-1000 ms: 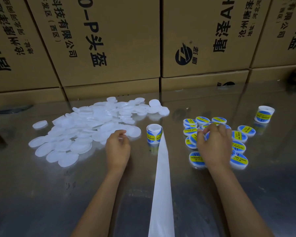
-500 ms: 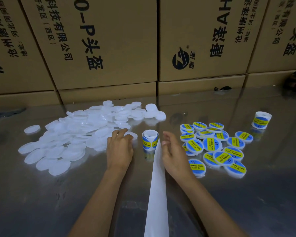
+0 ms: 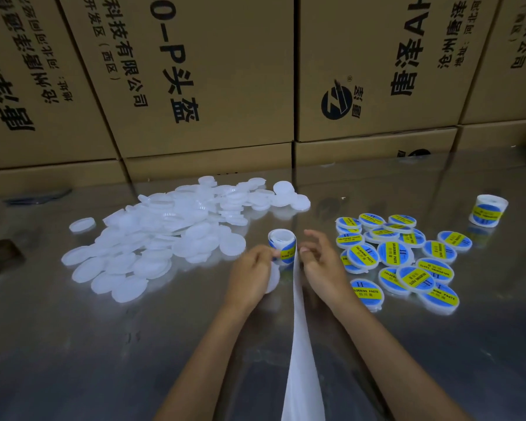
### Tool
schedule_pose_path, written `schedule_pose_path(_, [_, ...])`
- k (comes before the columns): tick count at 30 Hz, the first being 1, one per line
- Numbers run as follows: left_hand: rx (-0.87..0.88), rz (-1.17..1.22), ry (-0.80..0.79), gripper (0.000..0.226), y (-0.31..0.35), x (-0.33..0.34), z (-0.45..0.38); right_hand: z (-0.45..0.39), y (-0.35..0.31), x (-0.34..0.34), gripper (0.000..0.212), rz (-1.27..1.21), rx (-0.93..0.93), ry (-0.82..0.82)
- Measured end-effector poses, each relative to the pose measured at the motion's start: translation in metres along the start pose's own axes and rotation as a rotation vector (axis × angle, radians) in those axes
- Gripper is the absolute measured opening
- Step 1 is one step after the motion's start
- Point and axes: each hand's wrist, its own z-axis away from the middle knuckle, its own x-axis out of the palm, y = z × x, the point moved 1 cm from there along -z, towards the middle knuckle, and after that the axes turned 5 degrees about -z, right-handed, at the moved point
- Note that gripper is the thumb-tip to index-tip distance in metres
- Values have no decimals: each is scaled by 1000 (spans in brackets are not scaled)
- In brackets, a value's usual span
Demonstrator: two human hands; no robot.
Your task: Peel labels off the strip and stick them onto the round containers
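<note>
Two hands meet at the middle of a shiny metal table (image 3: 73, 360), with stacked cardboard boxes (image 3: 213, 74) printed in black standing along its far edge. A heap of plain white containers (image 3: 164, 238) spreads over the table's left half; labelled containers (image 3: 401, 256) in blue and yellow cluster on the right, and a spare roll (image 3: 489, 210) stands upright beyond them.

A label roll (image 3: 282, 245) stands upright between the hands, its bare white strip (image 3: 299, 344) trailing toward the camera. The left hand (image 3: 251, 276) is curled around a blank container (image 3: 274, 278), which peeks out at its right side just beside the roll, and its fingertips touch the roll's left side. The right hand (image 3: 324, 265) hovers at the roll's right side with fingers loosely spread and holds nothing I can make out; thumb and forefinger sit close to the strip's edge.
</note>
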Motion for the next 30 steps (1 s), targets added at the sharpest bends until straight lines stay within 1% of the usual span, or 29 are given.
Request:
schedule_pose_path(5, [77, -44, -53, 33, -2, 9, 2, 3, 1, -3, 35, 45, -51, -42])
schedule_pose_path(8, [93, -12, -77, 38, 0, 7, 5, 5, 2, -1, 35, 110, -69, -75])
schedule_pose_path(10, [64, 19, -80, 35, 3, 6, 4, 6, 2, 1, 34, 169, -117, -72])
schedule_pose_path(13, [-63, 89, -68, 24, 3, 4, -1, 9, 2, 3, 35, 227, -164, -73])
schedule_pose_path(15, [-106, 114, -84, 27, 3, 2, -1, 11, 3, 3, 36, 223, -163, -86])
schedule_pose_path(19, [-19, 53, -70, 19, 5, 1, 2, 14, 2, 3, 36, 189, -161, -95])
schedule_pose_path(22, [-10, 41, -71, 28, 5, 1, 1, 16, 1, 3, 34, 147, -124, -99])
schedule_pose_path(26, [20, 48, -96, 43, 7, 1, 3, 17, -2, 1, 27, 143, -99, -82])
schedule_pose_path(30, [34, 39, -107, 43, 7, 1, 5, 19, -4, 0, 24, 148, -127, -86])
